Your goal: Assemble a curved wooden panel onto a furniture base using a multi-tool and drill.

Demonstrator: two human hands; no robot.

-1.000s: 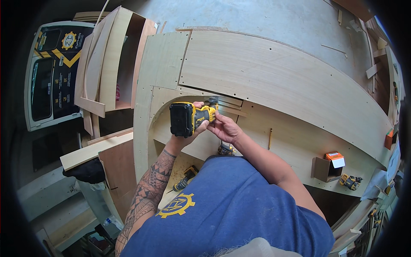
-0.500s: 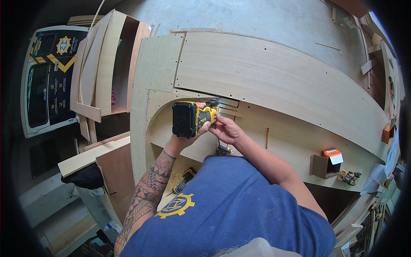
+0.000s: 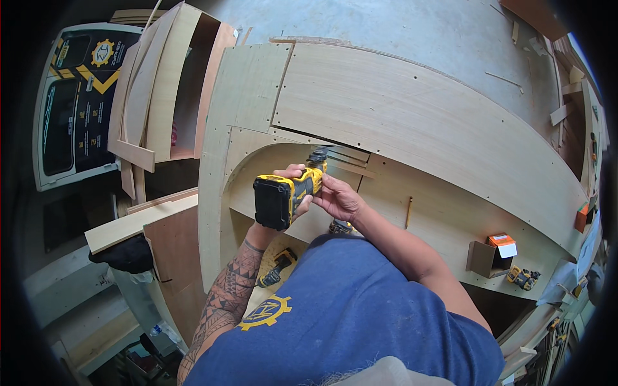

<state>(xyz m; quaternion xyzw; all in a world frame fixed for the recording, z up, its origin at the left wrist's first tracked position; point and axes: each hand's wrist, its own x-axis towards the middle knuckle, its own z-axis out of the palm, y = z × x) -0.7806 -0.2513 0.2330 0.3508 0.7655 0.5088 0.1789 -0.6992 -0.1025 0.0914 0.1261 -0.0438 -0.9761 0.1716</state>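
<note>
A yellow-and-black cordless oscillating multi-tool (image 3: 273, 203) is in front of me, its black battery end toward me. My left hand (image 3: 301, 204) is wrapped round its body. The fingers of my right hand (image 3: 341, 201) are closed against the tool's right side, close behind its head. That dark head (image 3: 318, 156) points away from me, at the edge of a slot (image 3: 347, 154) in the pale plywood panel (image 3: 386, 96). The blade's contact with the wood is hard to make out.
A pencil (image 3: 409, 212) lies on the lower plywood surface. To the right are an orange-lidded box (image 3: 501, 244) and another yellow power tool (image 3: 523, 277). Below my left hand lies a cordless drill (image 3: 278, 267). A plywood cabinet (image 3: 168, 90) stands left, before a van (image 3: 61, 135).
The multi-tool's battery end has dropped toward me, with both hands still on it. The whole view has shifted slightly.
</note>
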